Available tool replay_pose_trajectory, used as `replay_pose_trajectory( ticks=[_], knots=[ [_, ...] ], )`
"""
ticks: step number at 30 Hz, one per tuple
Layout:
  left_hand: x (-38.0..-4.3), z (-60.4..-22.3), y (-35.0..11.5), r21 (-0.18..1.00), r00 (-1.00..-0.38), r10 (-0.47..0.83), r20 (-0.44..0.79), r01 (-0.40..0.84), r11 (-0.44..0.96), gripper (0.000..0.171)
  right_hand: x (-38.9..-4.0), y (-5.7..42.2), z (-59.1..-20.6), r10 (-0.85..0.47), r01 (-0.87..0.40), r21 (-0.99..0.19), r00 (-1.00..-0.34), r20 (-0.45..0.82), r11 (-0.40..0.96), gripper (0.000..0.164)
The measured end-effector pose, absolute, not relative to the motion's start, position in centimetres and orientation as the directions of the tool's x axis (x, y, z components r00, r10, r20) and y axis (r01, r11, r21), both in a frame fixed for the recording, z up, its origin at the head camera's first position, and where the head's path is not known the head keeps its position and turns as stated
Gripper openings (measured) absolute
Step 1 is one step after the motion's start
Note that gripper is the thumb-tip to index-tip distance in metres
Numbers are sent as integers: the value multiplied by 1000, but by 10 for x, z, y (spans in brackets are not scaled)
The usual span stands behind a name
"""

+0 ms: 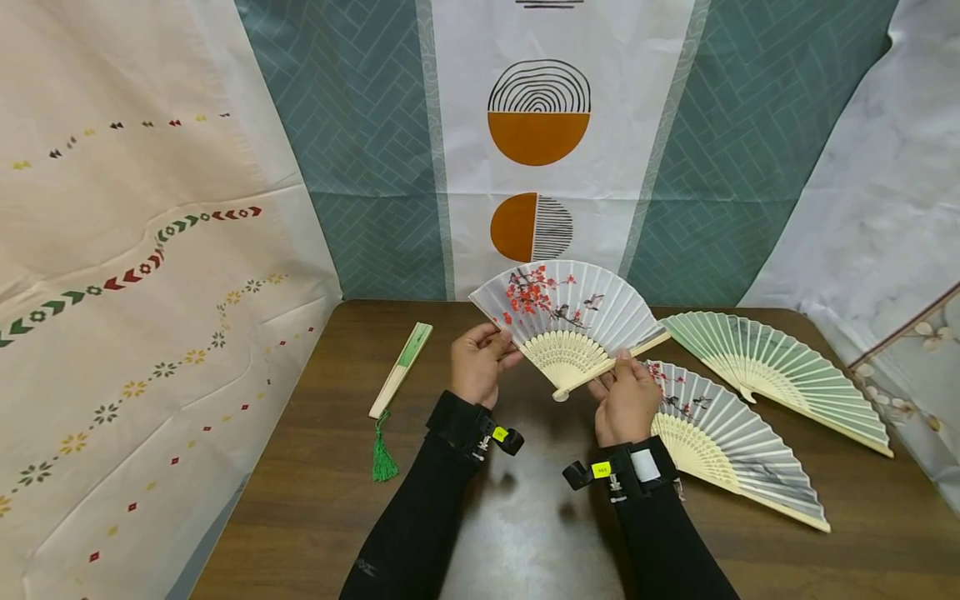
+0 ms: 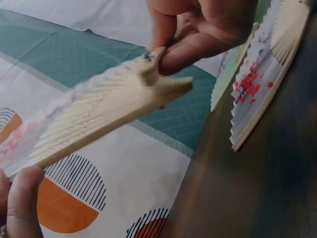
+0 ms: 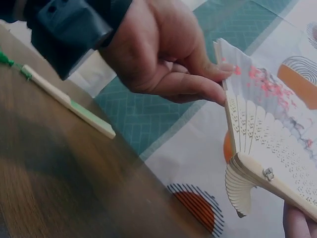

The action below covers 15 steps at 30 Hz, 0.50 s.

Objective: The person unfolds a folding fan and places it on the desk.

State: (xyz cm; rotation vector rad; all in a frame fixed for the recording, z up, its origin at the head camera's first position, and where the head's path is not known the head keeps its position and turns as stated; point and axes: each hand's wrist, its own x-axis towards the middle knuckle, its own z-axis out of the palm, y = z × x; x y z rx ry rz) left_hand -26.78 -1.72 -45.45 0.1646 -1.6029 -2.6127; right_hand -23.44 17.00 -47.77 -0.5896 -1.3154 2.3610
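Note:
Both hands hold a spread white folding fan, with red blossoms and pale pierced ribs, up above the table. The left hand pinches its left edge; in the right wrist view, thumb and fingers of the left hand meet at the outer rib. Along the fan's lower right edge, the right hand grips the guard stick. The pivot end hangs toward the person, with a small metal rivet. Motion blurs the fan somewhat in the left wrist view.
A folded green fan with a green tassel lies on the wooden table at left. On the right lie a spread white blossom fan, partly behind the right hand, and a spread green fan. Patterned cloth hangs behind.

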Motion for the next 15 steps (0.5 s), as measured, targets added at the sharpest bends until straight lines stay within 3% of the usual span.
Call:
replay_pose_trajectory(
  ticks=[15],
  knots=[
    [-265, -453, -11, 852, -983, -180, -18, 79, -518, 15, -235, 175, -475, 463, -107, -766, -846, -265, -634, 21]
  ],
)
